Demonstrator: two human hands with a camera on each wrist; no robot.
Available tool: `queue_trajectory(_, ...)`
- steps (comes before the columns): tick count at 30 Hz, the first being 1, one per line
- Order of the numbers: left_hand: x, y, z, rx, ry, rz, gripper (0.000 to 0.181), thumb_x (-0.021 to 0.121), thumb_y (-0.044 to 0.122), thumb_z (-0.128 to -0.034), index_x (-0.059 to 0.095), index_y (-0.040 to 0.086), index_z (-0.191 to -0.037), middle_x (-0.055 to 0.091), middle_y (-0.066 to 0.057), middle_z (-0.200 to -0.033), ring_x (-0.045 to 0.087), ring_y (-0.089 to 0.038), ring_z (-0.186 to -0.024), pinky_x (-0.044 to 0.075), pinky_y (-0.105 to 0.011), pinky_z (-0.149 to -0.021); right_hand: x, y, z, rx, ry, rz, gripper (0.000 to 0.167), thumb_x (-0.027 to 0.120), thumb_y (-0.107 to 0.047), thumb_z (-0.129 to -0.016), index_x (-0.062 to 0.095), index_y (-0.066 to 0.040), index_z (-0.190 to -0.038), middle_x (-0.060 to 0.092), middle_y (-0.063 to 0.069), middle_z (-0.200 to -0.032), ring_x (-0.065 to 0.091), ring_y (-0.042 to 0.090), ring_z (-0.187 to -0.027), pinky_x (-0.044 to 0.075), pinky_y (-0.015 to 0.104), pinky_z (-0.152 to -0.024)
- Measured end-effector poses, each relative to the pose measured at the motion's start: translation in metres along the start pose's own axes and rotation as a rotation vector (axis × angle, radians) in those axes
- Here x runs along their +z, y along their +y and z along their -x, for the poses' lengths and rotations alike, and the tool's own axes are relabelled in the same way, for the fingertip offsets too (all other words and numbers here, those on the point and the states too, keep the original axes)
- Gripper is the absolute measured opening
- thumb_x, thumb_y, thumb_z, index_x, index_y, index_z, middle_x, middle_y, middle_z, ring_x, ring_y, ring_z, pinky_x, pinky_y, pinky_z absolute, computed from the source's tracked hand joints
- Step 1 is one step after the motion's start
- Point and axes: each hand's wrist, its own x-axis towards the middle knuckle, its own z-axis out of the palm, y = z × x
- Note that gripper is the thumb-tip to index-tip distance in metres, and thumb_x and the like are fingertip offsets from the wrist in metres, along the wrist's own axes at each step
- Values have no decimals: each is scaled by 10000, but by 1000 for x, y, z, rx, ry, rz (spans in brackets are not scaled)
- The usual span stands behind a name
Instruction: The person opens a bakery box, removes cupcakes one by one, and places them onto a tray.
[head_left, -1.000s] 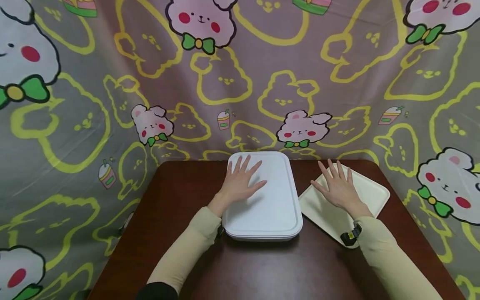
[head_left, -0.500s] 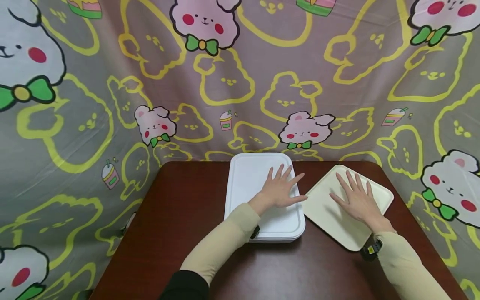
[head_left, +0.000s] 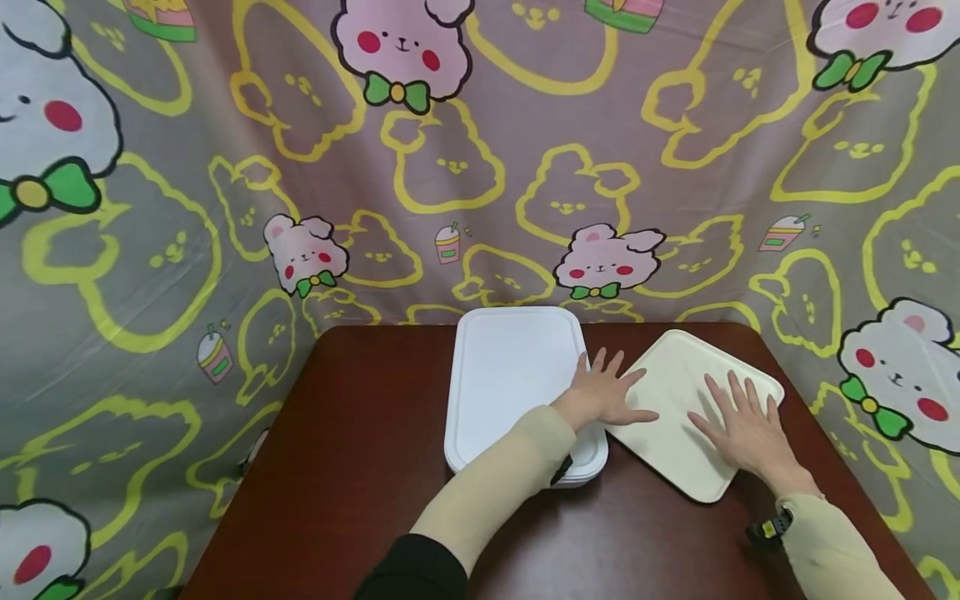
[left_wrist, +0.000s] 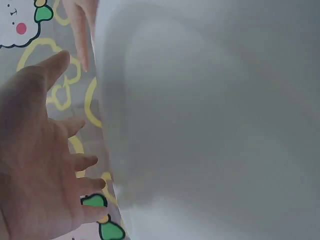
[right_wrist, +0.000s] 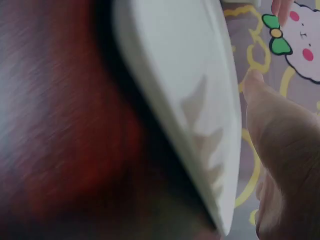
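Note:
A white rectangular container with a flat, rimmed top lies at the table's middle; layered edges show at its front. My left hand, fingers spread, hovers over its right edge, holding nothing. In the left wrist view the same hand is apart from the white surface. To the right lies a shallow cream tray, turned at an angle. Above its right side is my right hand, fingers spread and holding nothing. The right wrist view shows finger shadows on the tray, with the hand clear of it.
Both things lie on a dark reddish-brown table. A patterned cloth with rabbit faces and yellow outlines hangs behind the table and along both sides. A dark watch-like band is on the right wrist.
My left hand has moved right, from above the middle of the white container to its right edge. The right hand has also shifted right over the cream tray. Both objects stay in place.

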Motion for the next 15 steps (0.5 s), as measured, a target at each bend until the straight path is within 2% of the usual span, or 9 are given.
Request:
queue_trajectory(5, -7, 19, -5, -59, -110, -63, 801, 394, 891, -987, 208, 585, -1703, 161, 128, -1857, 163, -181, -1741, 169, -402, -1419, 5, 9, 8, 74, -51, -4, 986, 509, -672, -1085, 181, 0, -1727, 53, 456, -1742, 22, 700, -1608, -10, 905, -1228)
queue_trajectory(10, 1, 38, -15, -96, -221, -162, 831, 416, 919, -961, 110, 646, -1684, 107, 188, -1851, 146, -135, -1735, 166, -351, -1407, 9, 15, 14, 111, -86, 0, 1032, 480, -724, -1070, 211, 48, -1702, 75, 483, -1718, 8, 719, -1594, -39, 899, -1230)
queue_trajectory(12, 4, 42, -18, -82, -228, -170, 851, 440, 925, -951, 103, 651, -1682, 107, 199, -1849, 147, -137, -1735, 175, -355, -1406, 10, 15, 16, 115, -94, -3, 1035, 478, -729, -1067, 226, 56, -1694, 87, 493, -1709, -1, 731, -1585, -50, 900, -1226)
queue_trajectory(15, 10, 44, -24, -78, -244, -123, 865, 473, 918, -946, 121, 642, -1687, 102, 197, -1851, 141, -158, -1738, 172, -385, -1411, 13, 13, 18, 126, -106, -4, 1038, 477, -737, -1063, 249, 61, -1687, 100, 500, -1703, -12, 749, -1576, -51, 902, -1225)
